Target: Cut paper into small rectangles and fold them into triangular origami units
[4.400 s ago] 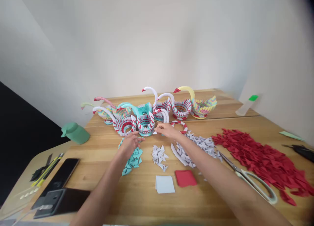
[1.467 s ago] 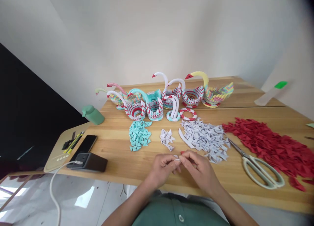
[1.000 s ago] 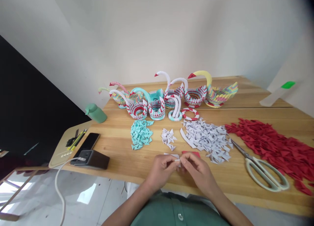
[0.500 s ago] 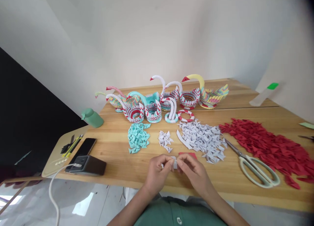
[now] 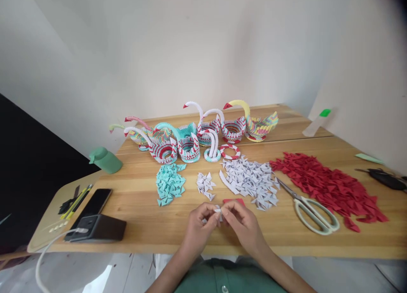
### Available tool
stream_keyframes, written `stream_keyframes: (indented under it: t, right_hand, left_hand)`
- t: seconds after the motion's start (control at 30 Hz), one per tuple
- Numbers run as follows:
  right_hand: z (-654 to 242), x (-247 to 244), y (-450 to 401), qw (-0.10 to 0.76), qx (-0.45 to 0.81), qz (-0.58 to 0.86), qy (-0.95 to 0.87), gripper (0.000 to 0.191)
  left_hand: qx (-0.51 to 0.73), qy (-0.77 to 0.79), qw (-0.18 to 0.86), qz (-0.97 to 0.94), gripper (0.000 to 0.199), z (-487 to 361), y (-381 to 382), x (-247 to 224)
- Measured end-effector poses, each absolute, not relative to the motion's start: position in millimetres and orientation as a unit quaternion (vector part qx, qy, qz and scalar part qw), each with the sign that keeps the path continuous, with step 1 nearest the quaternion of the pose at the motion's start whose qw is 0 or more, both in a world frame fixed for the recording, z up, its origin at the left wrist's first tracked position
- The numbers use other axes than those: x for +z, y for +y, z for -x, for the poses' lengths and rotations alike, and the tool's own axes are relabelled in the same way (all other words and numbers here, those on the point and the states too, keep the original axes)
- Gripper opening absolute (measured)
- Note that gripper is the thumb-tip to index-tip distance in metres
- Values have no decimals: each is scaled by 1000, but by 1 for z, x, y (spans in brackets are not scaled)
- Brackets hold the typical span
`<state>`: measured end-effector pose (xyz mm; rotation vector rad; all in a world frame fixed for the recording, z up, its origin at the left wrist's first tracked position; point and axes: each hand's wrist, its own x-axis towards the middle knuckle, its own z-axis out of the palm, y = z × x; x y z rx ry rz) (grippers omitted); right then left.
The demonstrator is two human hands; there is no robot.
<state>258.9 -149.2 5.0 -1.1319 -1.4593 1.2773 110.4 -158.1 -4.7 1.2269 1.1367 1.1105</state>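
Observation:
My left hand [image 5: 203,221] and my right hand [image 5: 240,221] meet near the table's front edge. Both pinch one small piece of white paper [image 5: 218,210] between thumbs and fingertips; fingers hide much of it. Just behind my right hand lies a flat red paper [image 5: 234,201], partly covered. Beyond my hands sits a small group of white folded paper pieces [image 5: 205,184]. A larger pile of white folded pieces [image 5: 251,178] spreads to its right, and a turquoise pile [image 5: 170,183] lies to its left.
Several paper swans [image 5: 189,149] and a red-and-white ring [image 5: 230,151] stand at the back. Scissors [image 5: 314,212] lie beside a red pile of folded pieces [image 5: 330,187]. On the left are a phone [image 5: 98,199], a black box with a cable [image 5: 101,228] and a green bottle [image 5: 106,160].
The white paper between my fingers looks narrower and more folded than before. The camera view has turned slightly right, so things on the table appear further left.

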Motion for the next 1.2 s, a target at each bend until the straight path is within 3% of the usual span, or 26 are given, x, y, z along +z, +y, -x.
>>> stream_keyframes:
  t: [0.4,0.73,1.2]
  right_hand:
    - [-260,-2,-146,442,528,443,-574,38]
    - [-265,-16,-142,447,472,479,-590,37]
    - [-266,-14,-142,440,522,464,-564,35]
  left_hand:
    - [450,493,482,-568,33,-114,-158,-2]
    - [474,497,449,-571,28,-114,-155,2]
    - [483,507,422,-576,22,-115,-152,1]
